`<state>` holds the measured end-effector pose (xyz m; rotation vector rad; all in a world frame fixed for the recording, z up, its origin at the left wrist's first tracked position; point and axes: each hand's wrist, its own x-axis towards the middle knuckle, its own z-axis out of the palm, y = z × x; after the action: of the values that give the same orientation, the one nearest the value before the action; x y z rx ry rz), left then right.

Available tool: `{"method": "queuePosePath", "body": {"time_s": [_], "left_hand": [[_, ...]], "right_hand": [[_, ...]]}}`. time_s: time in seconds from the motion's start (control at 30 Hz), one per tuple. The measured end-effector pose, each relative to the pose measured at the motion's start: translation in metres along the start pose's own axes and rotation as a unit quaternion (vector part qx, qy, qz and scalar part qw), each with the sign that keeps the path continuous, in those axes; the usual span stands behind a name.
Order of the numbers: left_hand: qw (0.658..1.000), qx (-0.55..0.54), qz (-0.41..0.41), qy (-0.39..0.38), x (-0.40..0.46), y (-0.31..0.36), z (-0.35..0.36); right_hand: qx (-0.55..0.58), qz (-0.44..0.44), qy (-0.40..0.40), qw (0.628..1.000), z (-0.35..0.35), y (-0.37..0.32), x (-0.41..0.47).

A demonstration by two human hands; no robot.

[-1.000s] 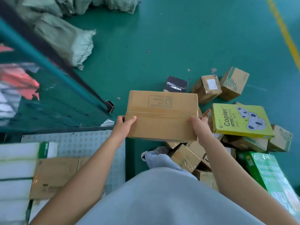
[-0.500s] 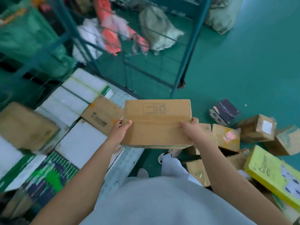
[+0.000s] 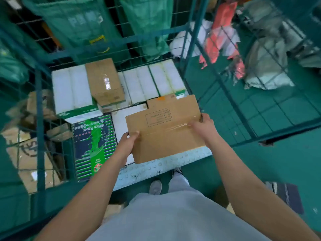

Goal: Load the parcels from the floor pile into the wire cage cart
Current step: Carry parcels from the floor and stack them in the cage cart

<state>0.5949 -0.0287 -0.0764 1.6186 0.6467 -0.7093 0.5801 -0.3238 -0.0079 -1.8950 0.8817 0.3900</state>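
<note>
I hold a flat brown cardboard parcel (image 3: pixel 165 131) with a printed label and clear tape over the open front of the green wire cage cart (image 3: pixel 40 108). My left hand (image 3: pixel 129 142) grips its left edge and my right hand (image 3: pixel 202 126) grips its right edge. Under it, the cart's floor carries white paper reams (image 3: pixel 147 82), a dark green-and-white "Office Paper" box (image 3: pixel 92 145), a brown box (image 3: pixel 104 80) lying on the reams, and another brown box (image 3: pixel 171 101) partly hidden behind the held parcel.
The cart's studded metal floor edge (image 3: pixel 156 169) lies just in front of my feet. Green sacks (image 3: pixel 83 26) hang behind the cage. More brown boxes (image 3: pixel 27 153) sit outside its left wall. Grey and red bags (image 3: pixel 265 66) lie beyond the right mesh. A dark parcel (image 3: pixel 288 193) rests on the floor at right.
I have turned left from the floor pile towards the cart. The parcel, still in both hands, now hangs over the cart's floor, and the pile has dropped out of view.
</note>
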Motion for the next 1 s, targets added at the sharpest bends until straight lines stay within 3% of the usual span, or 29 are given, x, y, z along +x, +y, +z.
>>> {"method": "queuePosePath", "body": {"time_s": [0.2,0.5,0.8,1.0], "left_hand": [[0.994,-0.068,-0.066,0.057,0.013,0.000,-0.004],[0.977,-0.147,-0.096,0.117,0.054,0.026,0.018],[0.947,-0.260,-0.163,0.100,0.141,0.009,0.032],[0.913,-0.345,-0.201,0.079,0.215,-0.002,0.034]], "right_hand": [[-0.061,-0.024,-0.085,0.994,0.024,-0.048,0.057],[-0.097,-0.065,-0.179,0.977,0.040,-0.102,0.151],[-0.209,-0.117,-0.206,0.949,0.115,-0.148,0.248],[-0.352,-0.165,-0.208,0.898,0.188,-0.183,0.310]]}}
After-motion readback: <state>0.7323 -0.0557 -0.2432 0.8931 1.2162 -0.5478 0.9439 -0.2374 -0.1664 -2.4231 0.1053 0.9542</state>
